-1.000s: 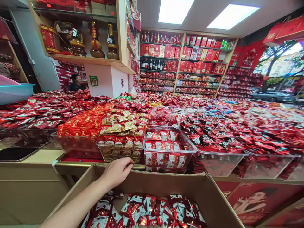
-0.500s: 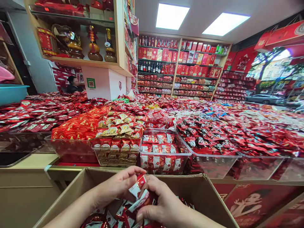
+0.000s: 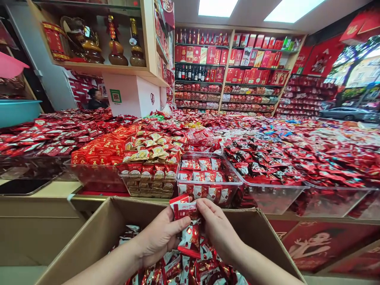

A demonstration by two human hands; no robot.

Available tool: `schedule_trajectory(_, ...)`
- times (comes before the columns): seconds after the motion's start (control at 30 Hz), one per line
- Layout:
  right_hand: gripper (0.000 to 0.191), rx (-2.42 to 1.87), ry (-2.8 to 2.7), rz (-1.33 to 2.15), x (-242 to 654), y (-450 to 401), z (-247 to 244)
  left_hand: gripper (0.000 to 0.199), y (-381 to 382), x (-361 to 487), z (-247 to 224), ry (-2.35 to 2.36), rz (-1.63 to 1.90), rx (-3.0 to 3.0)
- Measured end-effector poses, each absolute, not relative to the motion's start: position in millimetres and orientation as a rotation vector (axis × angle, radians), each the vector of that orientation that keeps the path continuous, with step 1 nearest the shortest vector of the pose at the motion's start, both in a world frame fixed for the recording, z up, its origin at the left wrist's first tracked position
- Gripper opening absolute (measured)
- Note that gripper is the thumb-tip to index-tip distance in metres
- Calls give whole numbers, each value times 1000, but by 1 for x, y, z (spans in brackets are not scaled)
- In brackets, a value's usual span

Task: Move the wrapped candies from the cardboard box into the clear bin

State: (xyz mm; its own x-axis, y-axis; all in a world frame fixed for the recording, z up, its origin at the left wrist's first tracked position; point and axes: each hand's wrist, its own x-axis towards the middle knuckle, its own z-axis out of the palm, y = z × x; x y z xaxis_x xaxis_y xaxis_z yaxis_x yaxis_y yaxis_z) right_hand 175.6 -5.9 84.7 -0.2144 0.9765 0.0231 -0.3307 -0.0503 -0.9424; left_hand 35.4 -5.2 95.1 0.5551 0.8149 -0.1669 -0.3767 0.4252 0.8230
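Head view: the left hand (image 3: 162,233) has its grip clamped on overlapping packets (image 3: 191,233) above the cardboard box (image 3: 243,221); the right hand (image 3: 218,223) pinches their upper edge. Glossy wrappers could slip apart if either hold loosens, dropping one inside.

One wide camera, worn on the head, looks forward and somewhat down from behind the hands; the left hand (image 3: 160,235) and right hand (image 3: 219,227) reach in from the bottom edge, close to the lens, above the nearby cardboard box (image 3: 249,223), with the candy tubs (image 3: 210,183) just beyond, wall shelves (image 3: 225,79) far back and ceiling lights (image 3: 218,7) cropped on top
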Motion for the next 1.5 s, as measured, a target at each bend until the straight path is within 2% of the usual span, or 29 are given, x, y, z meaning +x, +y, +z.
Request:
schedule_trajectory(0.13, 28, -919, -1059, 1594, 183, -2, 86, 40, 0, 29, 98, 660, 850, 895)
schedule_trajectory(0.33, 31, -1113, -1253, 1346, 188, 11, 83, 38, 5, 24, 105, 792, 842, 949)
schedule_trajectory(0.43, 24, -1118, -1421, 1046, 191, 10, 87, 30, 7, 19, 106, 859, 787, 935)
schedule_trajectory(0.57, 14, -949, -1770, 463, 197, 4, 93, 24, 9, 11, 107, 778, 746, 853)
schedule_trajectory(0.7, 27, -730, -2132, 104, 197, -1, 89, 29, 8, 9, 110, 669, 821, 830)
schedule_trajectory(0.8, 32, -699, -2204, -2, 194, -3, 84, 28, 6, 9, 112, 673, 841, 836)
schedule_trajectory(1.03, 27, -689, -2220, 30, 186, -5, 89, 37, 3, 4, 110, 798, 860, 806)
schedule_trajectory(1.23, 32, -636, -2296, -179, 186, -2, 85, 35, 5, -1, 110, 800, 778, 861)
schedule_trajectory(1.4, 27, -660, -2159, -358, 199, 8, 102, 30, 23, -17, 109, 925, 925, 972)
schedule_trajectory(1.5, 16, -764, -2126, -494, 207, 34, 123, 26, 38, -28, 99, 1085, 1003, 1051)
